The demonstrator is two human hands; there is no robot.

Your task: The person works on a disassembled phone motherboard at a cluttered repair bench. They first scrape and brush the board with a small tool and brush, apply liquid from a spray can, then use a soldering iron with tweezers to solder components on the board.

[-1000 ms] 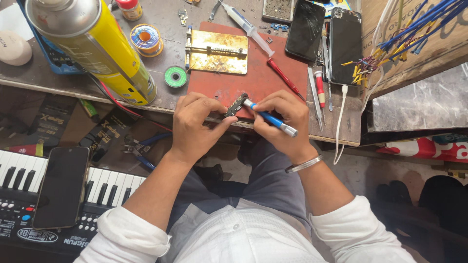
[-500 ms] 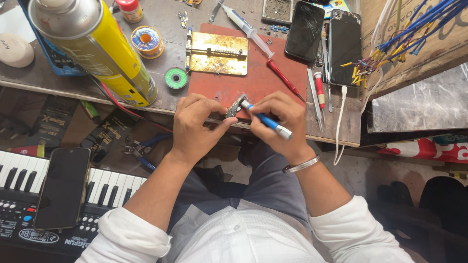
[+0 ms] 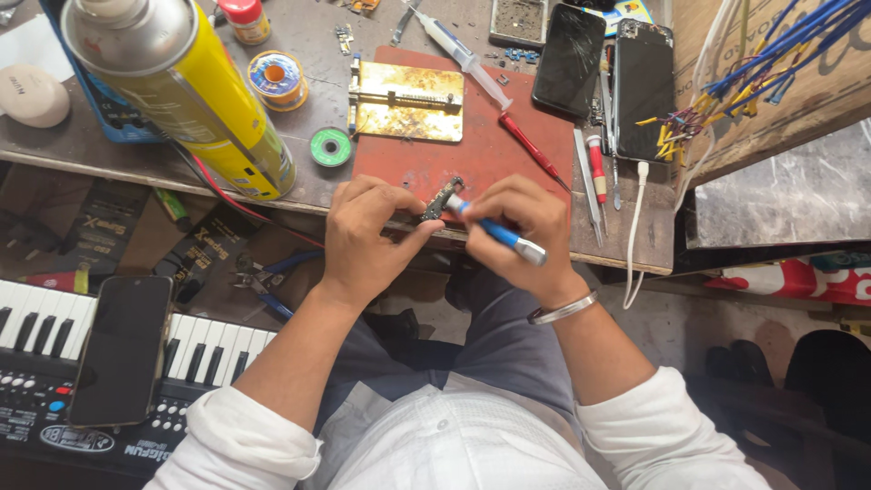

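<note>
My left hand (image 3: pixel 370 234) pinches a small dark circuit part (image 3: pixel 442 199) between thumb and fingers, just above the front edge of the red work mat (image 3: pixel 472 150). My right hand (image 3: pixel 517 231) grips a blue-and-white screwdriver (image 3: pixel 497 233) like a pen, its tip against that part. A metal bracelet (image 3: pixel 561 308) circles the right wrist. Both hands hover over my lap at the bench edge.
A brass board holder (image 3: pixel 408 102) and a syringe (image 3: pixel 460 53) lie on the mat. A big yellow spray can (image 3: pixel 186 91), solder reels (image 3: pixel 278 77), two phones (image 3: pixel 606 73), red drivers and coloured wires (image 3: pixel 753 68) crowd the bench. A keyboard (image 3: pixel 54 363) with a phone (image 3: pixel 122 349) sits lower left.
Both hands stay together at the mat's edge. The screwdriver's handle has swung slightly and the small part has tilted a little in my left fingers.
</note>
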